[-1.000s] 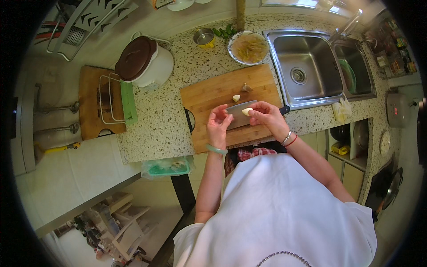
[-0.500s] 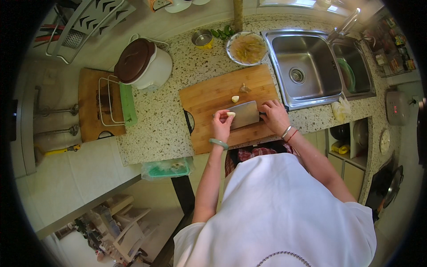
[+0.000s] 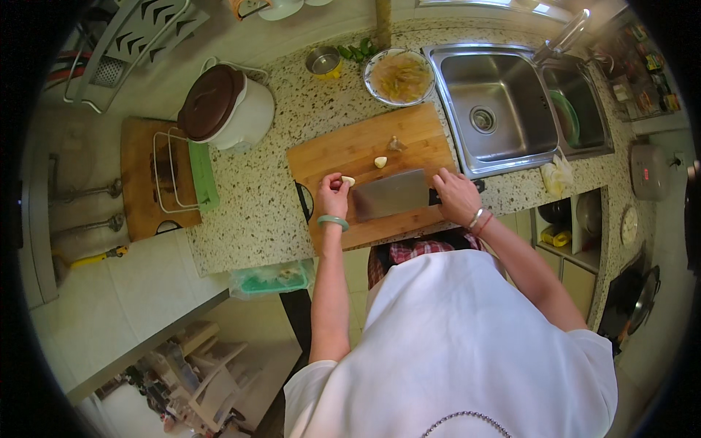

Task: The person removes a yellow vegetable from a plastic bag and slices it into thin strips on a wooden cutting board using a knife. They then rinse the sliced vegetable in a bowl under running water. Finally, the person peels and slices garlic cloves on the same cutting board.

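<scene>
My left hand [image 3: 334, 193], wearing a green bangle, pinches a pale garlic clove [image 3: 348, 181] over the left part of the wooden cutting board [image 3: 328, 155]. My right hand [image 3: 456, 196] is closed round the dark handle of a cleaver [image 3: 391, 194]. The broad blade lies flat over the board, its far end pointing left toward my left hand. Beyond the blade another peeled garlic clove [image 3: 380, 162] rests on the board. A small brownish piece that looks like garlic with its skin [image 3: 396, 144] sits a little farther back.
A patterned bowl of food in liquid [image 3: 399, 77] stands behind the board, beside a small metal cup [image 3: 323, 61] and green leaves [image 3: 356, 51]. The double sink [image 3: 493, 102] borders the board's right. A white pot with a brown lid [image 3: 241, 109] stands at the left.
My left hand has moved left with the garlic clove, away from the blade. The cleaver's whole blade now shows, turned flatter. My right hand stays on its handle.
</scene>
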Demonstrator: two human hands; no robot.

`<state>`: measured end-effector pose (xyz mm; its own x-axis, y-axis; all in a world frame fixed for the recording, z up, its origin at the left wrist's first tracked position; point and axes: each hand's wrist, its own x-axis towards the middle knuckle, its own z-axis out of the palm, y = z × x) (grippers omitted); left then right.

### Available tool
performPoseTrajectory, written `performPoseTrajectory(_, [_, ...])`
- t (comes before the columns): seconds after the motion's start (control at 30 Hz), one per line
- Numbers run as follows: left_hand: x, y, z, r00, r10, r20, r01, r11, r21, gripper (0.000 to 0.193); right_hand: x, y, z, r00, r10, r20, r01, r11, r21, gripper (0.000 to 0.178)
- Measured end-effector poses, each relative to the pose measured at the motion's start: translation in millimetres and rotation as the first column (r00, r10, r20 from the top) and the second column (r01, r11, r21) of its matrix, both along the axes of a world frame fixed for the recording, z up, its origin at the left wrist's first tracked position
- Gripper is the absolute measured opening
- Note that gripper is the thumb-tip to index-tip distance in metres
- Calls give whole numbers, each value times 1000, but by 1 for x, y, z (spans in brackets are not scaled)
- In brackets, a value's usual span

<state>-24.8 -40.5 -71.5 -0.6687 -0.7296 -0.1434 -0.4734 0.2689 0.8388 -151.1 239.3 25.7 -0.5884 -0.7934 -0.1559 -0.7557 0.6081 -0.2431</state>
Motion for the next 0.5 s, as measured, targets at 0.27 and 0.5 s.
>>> performPoseTrajectory(0.27, [-36,38,54,984,-173,-44,150,936,-319,15,11,71,-2,902,-327,283,410,856,-315,27])
performPoseTrajectory(0.5, [-65,53,46,921,-313,233,390,766,-512,22,22,64,28,536,-262,802,794,479,-375,18])
